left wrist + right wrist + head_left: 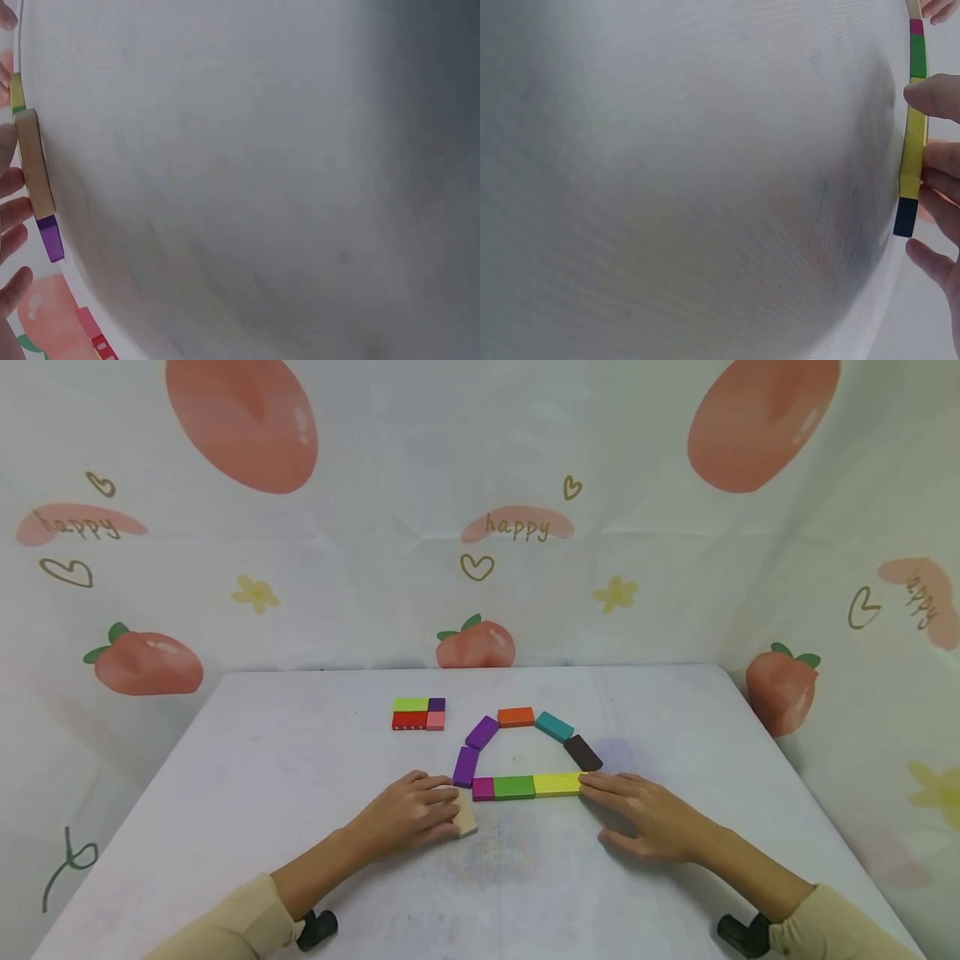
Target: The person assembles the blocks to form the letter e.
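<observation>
Head view first: "happy" reads out in three places on the cloth point(382, 602), well beyond the fingertips, the right-hand one partly folded away. The left hand point(412, 810) has its fingers loosely bent, tips against the side of a beige block point(466, 817). The right hand point(648, 817) lies with fingers extended and close together, thumb apart, tips at the end of the yellow block point(555, 785). Between the two sets of fingers run green point(513, 787) and magenta point(483, 788) blocks; beyond, purple, orange, teal and dark blocks point(554, 727) arch over. A four-coloured cluster point(409, 720) sits past the left fingers, and white tabletop point(225, 777) stretches outward from both hands to its side edges.

Left wrist: fingertips along the beige block, a purple piece just past them.

Right wrist: thumb and fingers separated beside the yellow block, dark block at its end.
</observation>
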`<act>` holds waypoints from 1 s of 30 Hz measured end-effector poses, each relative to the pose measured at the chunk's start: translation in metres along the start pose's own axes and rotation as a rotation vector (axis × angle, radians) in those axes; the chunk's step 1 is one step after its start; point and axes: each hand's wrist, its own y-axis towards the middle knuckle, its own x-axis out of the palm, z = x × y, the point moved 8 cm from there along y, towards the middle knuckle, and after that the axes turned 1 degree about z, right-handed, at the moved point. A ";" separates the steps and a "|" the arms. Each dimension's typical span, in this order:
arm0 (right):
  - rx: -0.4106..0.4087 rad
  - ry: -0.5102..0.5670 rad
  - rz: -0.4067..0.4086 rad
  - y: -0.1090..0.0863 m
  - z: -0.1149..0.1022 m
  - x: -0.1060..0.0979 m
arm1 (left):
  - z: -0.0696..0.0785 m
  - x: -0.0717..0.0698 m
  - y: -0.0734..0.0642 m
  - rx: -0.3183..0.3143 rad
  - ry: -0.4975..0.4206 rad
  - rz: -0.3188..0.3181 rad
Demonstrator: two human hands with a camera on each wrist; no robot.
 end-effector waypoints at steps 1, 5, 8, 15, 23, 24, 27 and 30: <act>0.000 0.000 -0.001 0.000 0.000 0.000 | 0.000 0.000 0.000 -0.008 -0.009 0.002; 0.007 0.001 -0.007 0.000 0.001 0.001 | 0.000 0.001 0.001 -0.042 -0.045 0.000; 0.009 0.000 -0.006 -0.001 0.001 0.002 | 0.000 0.000 0.002 -0.056 -0.070 -0.003; 0.009 -0.005 -0.009 -0.001 0.002 0.003 | -0.001 0.001 0.002 -0.060 -0.083 -0.011; 0.032 0.001 -0.032 0.001 0.003 0.002 | -0.003 0.002 0.002 -0.057 -0.085 -0.002; 0.034 0.003 -0.033 0.001 0.002 0.002 | -0.003 0.003 0.002 -0.058 -0.087 -0.002; 0.024 0.002 -0.024 0.001 0.002 0.001 | -0.003 0.003 0.002 -0.064 -0.096 -0.002; 0.014 0.000 -0.016 0.001 0.001 0.000 | -0.003 0.004 0.003 -0.073 -0.101 -0.008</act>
